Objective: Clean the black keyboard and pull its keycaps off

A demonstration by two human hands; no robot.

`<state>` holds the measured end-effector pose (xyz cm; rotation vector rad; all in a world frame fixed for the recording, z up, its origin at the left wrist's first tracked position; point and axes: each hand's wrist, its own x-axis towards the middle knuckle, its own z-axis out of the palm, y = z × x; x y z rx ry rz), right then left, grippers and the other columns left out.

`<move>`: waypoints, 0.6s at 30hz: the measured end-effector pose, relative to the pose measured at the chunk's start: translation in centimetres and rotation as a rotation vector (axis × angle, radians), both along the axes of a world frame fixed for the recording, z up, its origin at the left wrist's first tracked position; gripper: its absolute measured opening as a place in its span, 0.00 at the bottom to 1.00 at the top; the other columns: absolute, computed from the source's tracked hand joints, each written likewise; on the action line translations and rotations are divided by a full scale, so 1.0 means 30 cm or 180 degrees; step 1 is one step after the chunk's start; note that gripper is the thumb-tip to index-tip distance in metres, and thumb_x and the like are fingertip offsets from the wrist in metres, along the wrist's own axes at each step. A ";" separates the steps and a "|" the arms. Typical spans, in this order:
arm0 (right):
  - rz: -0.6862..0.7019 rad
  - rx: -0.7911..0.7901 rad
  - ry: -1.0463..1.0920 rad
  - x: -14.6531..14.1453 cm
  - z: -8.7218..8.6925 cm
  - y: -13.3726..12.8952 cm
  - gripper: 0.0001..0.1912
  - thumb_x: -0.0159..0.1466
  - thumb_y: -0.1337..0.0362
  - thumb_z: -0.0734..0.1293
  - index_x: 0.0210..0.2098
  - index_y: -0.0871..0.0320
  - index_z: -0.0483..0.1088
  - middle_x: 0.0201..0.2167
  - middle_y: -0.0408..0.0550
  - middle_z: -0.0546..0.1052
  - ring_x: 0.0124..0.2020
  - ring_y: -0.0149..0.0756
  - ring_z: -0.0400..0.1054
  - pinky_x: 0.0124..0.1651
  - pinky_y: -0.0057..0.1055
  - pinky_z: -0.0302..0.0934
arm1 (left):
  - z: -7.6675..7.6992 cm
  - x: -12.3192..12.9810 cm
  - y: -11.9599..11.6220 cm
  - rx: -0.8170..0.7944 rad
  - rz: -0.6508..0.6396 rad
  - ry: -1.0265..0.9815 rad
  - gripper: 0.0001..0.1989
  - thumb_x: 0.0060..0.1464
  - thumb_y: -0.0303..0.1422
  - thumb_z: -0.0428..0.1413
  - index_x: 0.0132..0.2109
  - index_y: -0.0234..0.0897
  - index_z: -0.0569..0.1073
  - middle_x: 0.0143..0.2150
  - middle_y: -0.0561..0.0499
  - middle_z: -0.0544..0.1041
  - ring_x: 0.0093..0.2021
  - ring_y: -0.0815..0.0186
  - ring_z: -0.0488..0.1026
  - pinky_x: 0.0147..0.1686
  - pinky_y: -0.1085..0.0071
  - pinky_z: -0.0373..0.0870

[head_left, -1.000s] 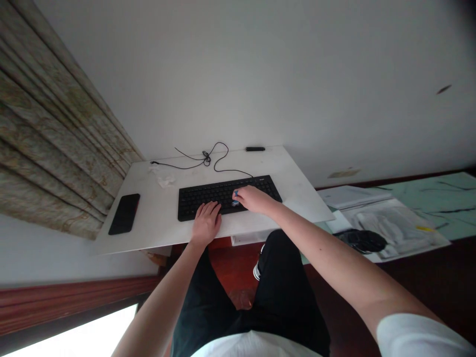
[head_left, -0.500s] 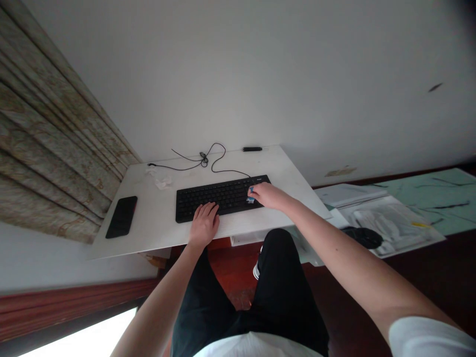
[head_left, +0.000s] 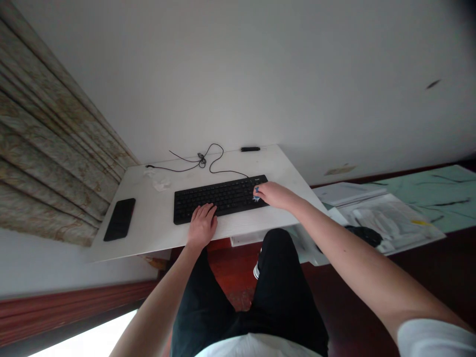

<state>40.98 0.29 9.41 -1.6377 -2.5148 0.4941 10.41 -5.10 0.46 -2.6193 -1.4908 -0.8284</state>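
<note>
Right hand (head_left: 275, 195) is pinching some blue scrap (head_left: 256, 198) at the keyboard (head_left: 232, 196)'s right end, left hand (head_left: 201, 229) just open on its front edge.

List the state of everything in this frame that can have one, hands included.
Keyboard: flat, keys up.
Cable: bunched midway, rest loose.
Phone: flat, upper face dark.
Crumpled white tissue: lying on the desk.
Curtain: hanging in folds.
Left hand: fingers extended, resting on the keyboard's near edge.
Right hand: grip closed on the blue-and-white piece.
Blue-and-white piece: pinched, partly hidden.
</note>
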 end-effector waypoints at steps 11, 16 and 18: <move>-0.0133 -0.0045 0.0185 0.065 -0.012 -0.012 0.13 0.69 0.68 0.62 0.38 0.57 0.79 0.40 0.51 0.82 0.41 0.40 0.75 0.46 0.32 0.62 | 0.005 -0.001 -0.001 -0.0033 -0.0028 -0.0021 0.20 0.65 0.31 0.49 0.61 0.39 0.72 0.58 0.41 0.77 0.62 0.53 0.71 0.64 0.46 0.65; -0.0371 -0.0059 0.0046 0.159 0.007 -0.013 0.13 0.70 0.67 0.61 0.37 0.56 0.79 0.39 0.51 0.82 0.39 0.39 0.76 0.44 0.31 0.62 | 0.006 0.000 -0.001 -0.0018 -0.0016 -0.0015 0.19 0.65 0.32 0.49 0.60 0.38 0.72 0.59 0.41 0.77 0.62 0.53 0.71 0.64 0.47 0.66; -0.0410 -0.0017 0.0187 0.151 0.012 -0.024 0.13 0.69 0.67 0.61 0.37 0.56 0.79 0.39 0.51 0.83 0.40 0.39 0.76 0.45 0.31 0.63 | 0.005 0.001 -0.001 -0.0030 -0.0008 0.0000 0.19 0.65 0.31 0.49 0.60 0.37 0.72 0.59 0.40 0.76 0.62 0.53 0.71 0.64 0.47 0.66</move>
